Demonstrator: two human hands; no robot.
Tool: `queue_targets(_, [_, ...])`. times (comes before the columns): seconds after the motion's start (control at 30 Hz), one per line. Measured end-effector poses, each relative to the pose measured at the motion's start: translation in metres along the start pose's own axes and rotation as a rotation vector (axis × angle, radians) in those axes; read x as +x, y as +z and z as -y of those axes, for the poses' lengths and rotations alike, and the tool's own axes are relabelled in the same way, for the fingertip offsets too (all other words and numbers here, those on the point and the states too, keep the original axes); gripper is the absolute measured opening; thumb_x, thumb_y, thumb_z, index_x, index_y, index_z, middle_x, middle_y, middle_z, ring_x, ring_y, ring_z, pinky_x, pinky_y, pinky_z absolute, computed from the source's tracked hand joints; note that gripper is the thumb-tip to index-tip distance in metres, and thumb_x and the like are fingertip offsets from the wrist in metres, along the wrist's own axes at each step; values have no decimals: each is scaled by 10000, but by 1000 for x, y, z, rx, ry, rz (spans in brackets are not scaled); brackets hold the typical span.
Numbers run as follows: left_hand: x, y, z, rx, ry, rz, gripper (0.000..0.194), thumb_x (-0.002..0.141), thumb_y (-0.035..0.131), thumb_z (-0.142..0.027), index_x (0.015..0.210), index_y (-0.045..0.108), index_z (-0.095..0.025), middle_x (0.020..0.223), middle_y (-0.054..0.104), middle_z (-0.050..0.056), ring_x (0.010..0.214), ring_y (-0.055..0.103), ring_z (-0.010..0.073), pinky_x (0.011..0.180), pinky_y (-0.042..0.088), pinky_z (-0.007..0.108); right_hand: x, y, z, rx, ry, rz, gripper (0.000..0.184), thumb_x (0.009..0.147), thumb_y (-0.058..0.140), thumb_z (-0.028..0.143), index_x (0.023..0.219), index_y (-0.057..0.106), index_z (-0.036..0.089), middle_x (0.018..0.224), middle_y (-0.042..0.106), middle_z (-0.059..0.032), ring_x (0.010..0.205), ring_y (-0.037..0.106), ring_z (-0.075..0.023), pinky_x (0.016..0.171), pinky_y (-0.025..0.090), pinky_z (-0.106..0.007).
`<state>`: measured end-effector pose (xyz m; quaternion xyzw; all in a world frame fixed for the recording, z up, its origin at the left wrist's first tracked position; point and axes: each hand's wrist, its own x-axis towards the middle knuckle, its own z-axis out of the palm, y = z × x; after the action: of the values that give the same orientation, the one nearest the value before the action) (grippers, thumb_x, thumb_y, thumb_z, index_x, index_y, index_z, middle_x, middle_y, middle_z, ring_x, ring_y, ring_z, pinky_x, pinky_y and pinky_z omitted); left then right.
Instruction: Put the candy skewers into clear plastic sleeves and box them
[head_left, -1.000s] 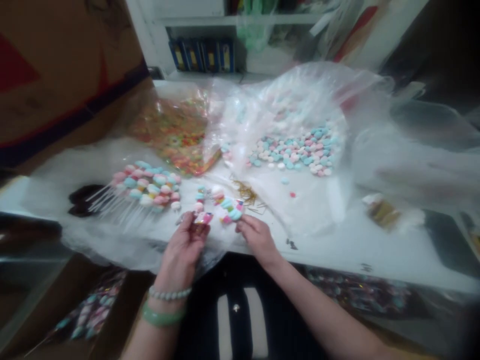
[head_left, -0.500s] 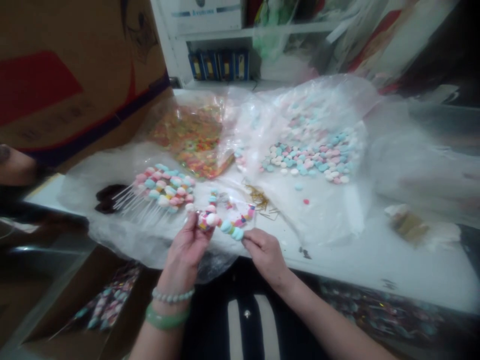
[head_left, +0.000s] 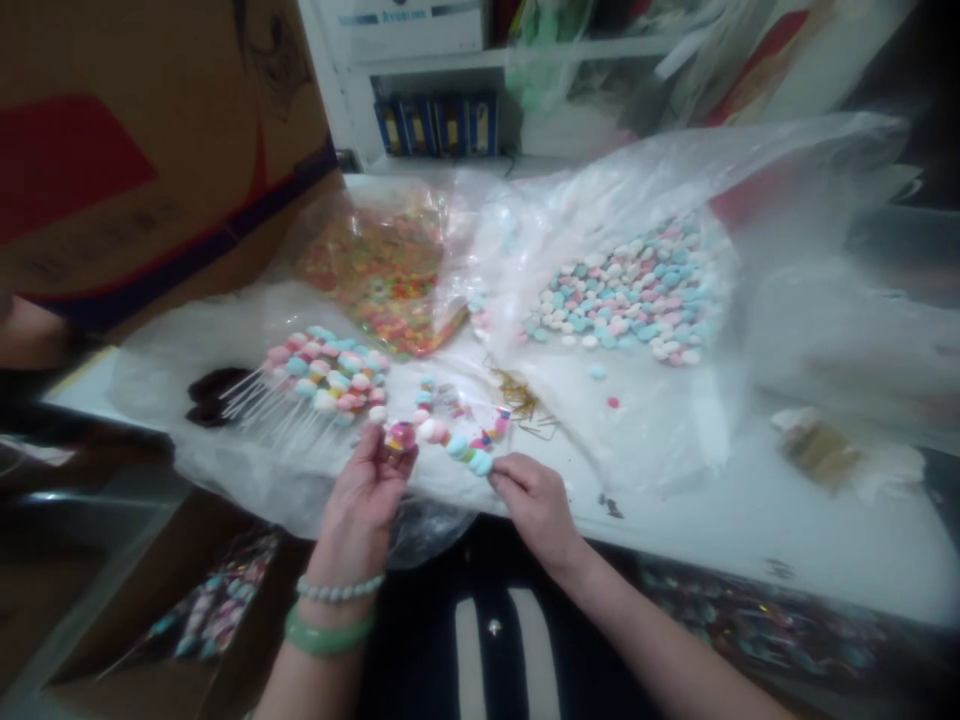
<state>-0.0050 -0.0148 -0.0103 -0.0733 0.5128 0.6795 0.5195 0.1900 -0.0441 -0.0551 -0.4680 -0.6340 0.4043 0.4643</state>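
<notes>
Between the fingers of my left hand [head_left: 369, 487] is a small pink-and-yellow piece [head_left: 401, 437], too blurred to make out its kind. My right hand [head_left: 538, 508] pinches the near end of a marshmallow skewer [head_left: 457, 447], threaded with pink, white, blue and green pieces. The skewer's far end points toward my left hand, with a small gap from the piece there. Just behind lie more colourful strung pieces [head_left: 495, 428]. Left of my hands, a bundle of marshmallow skewers [head_left: 330, 372] rests on plastic, white sticks pointing toward me.
A bag of orange-red sweets [head_left: 390, 270] and an open clear bag of pastel marshmallows [head_left: 637, 295] stand behind. Gold twist ties [head_left: 517, 392] lie between. A large carton [head_left: 150, 150] rises at left; a box below [head_left: 187, 660] holds skewers. Another person's hand [head_left: 30, 330] is at far left.
My left hand has drawn slightly left with the pink-and-yellow piece, away from the skewer's end. The skewer has shifted slightly right. The marshmallow bag's plastic has spread up and to the right.
</notes>
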Motion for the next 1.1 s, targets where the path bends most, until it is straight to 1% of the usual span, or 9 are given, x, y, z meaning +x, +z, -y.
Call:
queue_targets(0.13, [-3,4,-2,-72,-64,-30,194,982,519,-147,807,595,-177,678,675,2,578,667,131,638,614,277,-3,1,4,-113,-150,-31,184,900,550,157,810,709,184,714,640,-14,679,607,-139,662,454,-226])
queue_targets(0.3, [-4,1,0,-85,-78,38,179,980,525,-148,840,635,-168,706,697,19,614,687,144,678,628,310,-6,1,2,-298,-200,-44,212,924,512,134,841,698,193,717,624,-23,675,598,-148,654,437,-239])
queue_targets(0.43, [-2,-4,4,-36,58,99,193,938,568,-97,764,632,-147,664,687,15,612,689,153,667,632,323,-8,0,2,-554,-299,-75,260,930,469,100,810,680,192,705,611,-38,663,558,-165,637,397,-270])
queue_targets(0.53, [-2,-6,10,-20,206,128,190,902,596,-50,753,646,-157,669,696,-6,600,672,124,638,614,262,-11,1,4,-726,-429,-98,273,914,458,67,826,688,181,680,592,-52,656,516,-182,620,356,-299])
queue_targets(0.67, [-6,-5,22,38,237,137,151,873,630,-53,778,678,-160,694,713,-1,600,666,117,583,572,209,-14,4,3,-750,-458,-100,275,915,458,74,849,702,183,681,589,-56,658,510,-179,625,349,-292])
queue_targets(0.8, [-9,-7,31,156,153,201,32,824,719,-144,803,703,-126,692,715,24,594,658,133,580,569,234,-11,3,-3,-577,-290,-43,271,927,463,103,839,703,194,718,616,-44,649,536,-155,626,374,-262])
queue_targets(0.93, [-8,-11,33,221,115,269,167,742,813,-193,867,728,-121,778,744,47,657,688,155,625,578,254,-3,1,-2,-247,-7,103,182,872,545,155,764,681,207,755,660,-26,719,598,-149,677,425,-243])
queue_targets(1.03, [-5,-15,34,237,110,304,249,683,866,-203,872,730,-113,817,752,69,718,717,188,642,581,260,1,1,3,32,328,250,157,793,556,172,644,595,203,599,583,23,571,539,-117,556,394,-222])
queue_targets(1.1, [-2,-17,34,234,97,320,237,691,863,-208,853,725,-105,808,749,82,741,728,208,651,586,266,3,1,4,269,609,363,110,760,564,218,651,565,200,521,528,50,429,440,-88,432,303,-203])
